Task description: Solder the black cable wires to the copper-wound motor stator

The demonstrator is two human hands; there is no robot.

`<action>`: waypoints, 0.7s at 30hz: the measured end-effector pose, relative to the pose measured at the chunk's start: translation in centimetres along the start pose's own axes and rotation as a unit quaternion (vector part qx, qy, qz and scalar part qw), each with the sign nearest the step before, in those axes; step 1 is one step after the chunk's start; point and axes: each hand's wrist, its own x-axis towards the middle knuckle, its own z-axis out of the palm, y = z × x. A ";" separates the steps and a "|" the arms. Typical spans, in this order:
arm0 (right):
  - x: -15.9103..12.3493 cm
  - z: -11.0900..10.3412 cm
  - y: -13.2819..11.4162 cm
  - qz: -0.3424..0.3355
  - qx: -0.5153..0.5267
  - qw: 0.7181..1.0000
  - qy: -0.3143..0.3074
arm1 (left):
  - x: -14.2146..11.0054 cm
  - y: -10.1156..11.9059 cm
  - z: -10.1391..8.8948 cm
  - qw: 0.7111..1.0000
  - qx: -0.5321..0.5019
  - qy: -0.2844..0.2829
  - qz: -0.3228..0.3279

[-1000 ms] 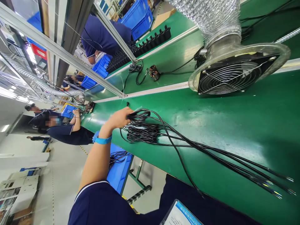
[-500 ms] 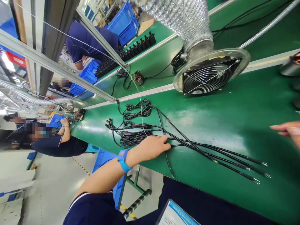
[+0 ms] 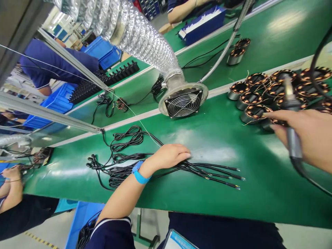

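Observation:
My left hand [image 3: 172,154] is closed, with a thin solder wire [image 3: 135,114] running down from the upper left into it. Its fingers lie over a bundle of black cables [image 3: 127,173], coiled at the left, with stripped ends [image 3: 237,178] fanned out to the right. A blue wristband sits on the left wrist. At the right, my right hand [image 3: 308,138] is around the grey handle of a soldering iron [image 3: 294,141], whose metal tip end points up. Beside its fingertips are several motor stators [image 3: 255,114] with copper windings.
A fan [image 3: 184,103] on a foil duct [image 3: 145,41] stands at the bench's back rail. A co-worker's hands [image 3: 12,173] are at the far left. Blue bins [image 3: 55,103] and a dark blue box [image 3: 202,26] lie beyond the rail.
The view has swung to the right, bringing the stators into sight. My right hand has moved to the soldering iron and taken hold of it. My left hand stays over the cables.

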 end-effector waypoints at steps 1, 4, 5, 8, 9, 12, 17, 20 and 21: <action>0.7 0.2 0.0 -0.041 -0.020 0.999 0.010 | 0.0 -0.2 0.0 1.000 -0.021 0.018 0.002; 2.5 0.6 -0.3 -0.113 -0.054 0.992 0.019 | -0.3 -0.6 0.2 0.991 -0.117 0.049 -0.028; 2.9 0.7 -0.5 -0.111 -0.055 0.992 0.012 | -0.4 -0.7 0.4 0.983 -0.172 0.050 -0.045; 3.7 0.5 -2.5 -0.111 -0.053 0.992 -0.008 | 0.0 -0.8 0.8 0.937 -0.327 0.070 -0.097; 3.8 0.3 -3.5 -0.118 -0.050 0.992 -0.006 | 0.3 -0.7 0.9 0.926 -0.347 0.099 -0.107; 4.0 -0.4 -6.9 -0.141 0.002 0.990 0.026 | 1.6 -0.1 0.7 0.918 -0.330 0.192 -0.109; 3.6 -0.4 -9.9 -0.126 0.107 0.985 0.052 | 3.6 1.6 0.4 0.943 -0.253 0.199 -0.078; 2.7 0.6 -9.7 -0.088 0.139 0.986 0.028 | 3.8 2.4 0.5 0.958 -0.205 0.186 -0.074; 2.4 1.1 -9.5 -0.084 0.143 0.986 0.024 | 3.8 2.6 0.6 0.964 -0.190 0.173 -0.068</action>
